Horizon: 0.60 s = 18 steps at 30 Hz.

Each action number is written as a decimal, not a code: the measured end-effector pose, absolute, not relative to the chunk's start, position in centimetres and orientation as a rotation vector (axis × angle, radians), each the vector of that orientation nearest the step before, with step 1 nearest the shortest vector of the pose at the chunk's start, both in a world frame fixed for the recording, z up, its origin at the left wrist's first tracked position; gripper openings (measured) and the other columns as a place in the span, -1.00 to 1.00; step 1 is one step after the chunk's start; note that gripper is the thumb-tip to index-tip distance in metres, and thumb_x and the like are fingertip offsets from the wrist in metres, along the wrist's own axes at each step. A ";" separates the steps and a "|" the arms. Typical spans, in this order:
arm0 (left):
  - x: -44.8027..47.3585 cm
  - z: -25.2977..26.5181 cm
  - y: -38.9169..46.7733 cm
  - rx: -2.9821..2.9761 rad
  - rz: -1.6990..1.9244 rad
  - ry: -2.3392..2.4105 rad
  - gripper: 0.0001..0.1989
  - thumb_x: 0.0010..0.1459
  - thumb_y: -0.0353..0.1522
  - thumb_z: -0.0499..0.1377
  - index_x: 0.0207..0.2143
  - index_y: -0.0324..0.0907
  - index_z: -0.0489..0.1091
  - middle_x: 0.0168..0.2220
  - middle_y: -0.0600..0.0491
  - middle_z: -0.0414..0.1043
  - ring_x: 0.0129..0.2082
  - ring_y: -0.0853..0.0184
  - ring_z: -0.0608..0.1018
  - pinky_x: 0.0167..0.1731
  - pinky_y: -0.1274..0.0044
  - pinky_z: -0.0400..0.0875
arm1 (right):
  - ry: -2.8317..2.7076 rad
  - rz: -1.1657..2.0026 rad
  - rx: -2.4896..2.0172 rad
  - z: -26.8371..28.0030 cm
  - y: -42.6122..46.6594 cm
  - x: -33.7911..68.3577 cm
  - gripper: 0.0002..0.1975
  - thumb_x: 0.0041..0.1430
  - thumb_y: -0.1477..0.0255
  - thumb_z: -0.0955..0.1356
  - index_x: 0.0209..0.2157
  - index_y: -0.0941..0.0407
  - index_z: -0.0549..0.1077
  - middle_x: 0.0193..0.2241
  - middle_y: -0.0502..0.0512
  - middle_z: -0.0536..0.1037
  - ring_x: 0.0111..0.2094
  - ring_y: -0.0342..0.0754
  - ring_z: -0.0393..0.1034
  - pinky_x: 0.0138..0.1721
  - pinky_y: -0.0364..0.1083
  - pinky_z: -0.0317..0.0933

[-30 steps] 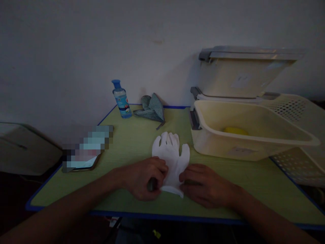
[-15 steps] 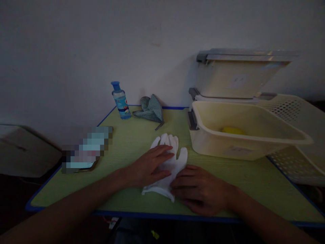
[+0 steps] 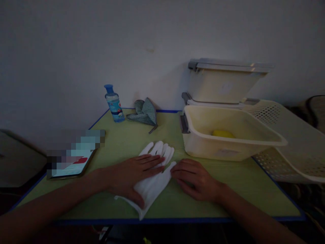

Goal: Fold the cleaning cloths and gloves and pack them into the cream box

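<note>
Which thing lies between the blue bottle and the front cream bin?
A crumpled grey cloth, then bare green tabletop before the bin; the head view shows this.

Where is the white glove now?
In the head view's lower middle, the white glove lies on the green table near its front edge, partly under the left hand, with the right hand at its right.

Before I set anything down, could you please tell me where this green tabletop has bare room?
Green tabletop lies bare between the cream plastic tub and right forearm, and behind the left forearm, between the lit rectangular phone and white fabric glove. Left hand and right hand crowd the glove.
</note>
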<state>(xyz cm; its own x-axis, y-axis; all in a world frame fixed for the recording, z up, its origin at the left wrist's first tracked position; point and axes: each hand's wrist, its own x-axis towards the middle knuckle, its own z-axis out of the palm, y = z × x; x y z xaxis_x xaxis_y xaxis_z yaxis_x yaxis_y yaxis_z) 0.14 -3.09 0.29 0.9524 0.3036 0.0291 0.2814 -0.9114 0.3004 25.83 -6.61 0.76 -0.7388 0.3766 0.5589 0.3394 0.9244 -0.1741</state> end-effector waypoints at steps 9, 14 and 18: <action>2.9 1.7 -4.4 2.730 0.479 0.762 -0.67 0.21 -0.30 -0.02 -0.01 -0.25 0.25 -0.02 -0.14 0.31 0.01 0.21 0.34 0.00 0.38 0.24 | -2.274 0.317 -0.914 2.0 -4.9 24.2 -0.78 0.07 0.67 0.19 -0.35 0.19 0.41 -0.42 0.13 0.47 -0.37 -0.10 0.37 -0.34 -0.13 0.27; 4.5 1.0 -5.8 2.612 0.526 0.792 -0.77 0.15 -0.40 0.02 -0.12 -0.25 0.27 -0.13 -0.07 0.34 -0.09 0.26 0.36 -0.05 0.43 0.29 | -2.112 0.462 -1.105 0.9 -3.5 23.2 -0.81 -0.03 0.70 0.23 -0.45 0.18 0.40 -0.53 0.03 0.43 -0.50 -0.15 0.32 -0.46 -0.17 0.21; 3.7 1.1 -6.5 2.705 0.362 0.725 -0.59 0.13 -0.35 0.06 0.02 -0.30 0.17 0.01 -0.16 0.24 0.02 0.18 0.28 0.04 0.35 0.21 | -2.024 0.665 -1.144 0.5 -3.5 23.6 -0.86 0.00 0.64 0.24 -0.44 0.16 0.38 -0.55 -0.01 0.42 -0.53 -0.16 0.32 -0.49 -0.19 0.20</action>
<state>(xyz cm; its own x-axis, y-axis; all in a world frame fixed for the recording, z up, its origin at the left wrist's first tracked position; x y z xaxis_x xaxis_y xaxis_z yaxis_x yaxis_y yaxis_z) 3.73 -6.46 1.07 0.8394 0.5195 0.1596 0.4394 -0.8215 0.3633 23.56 -3.50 0.53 -0.3580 0.8748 0.3265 0.5105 0.4761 -0.7160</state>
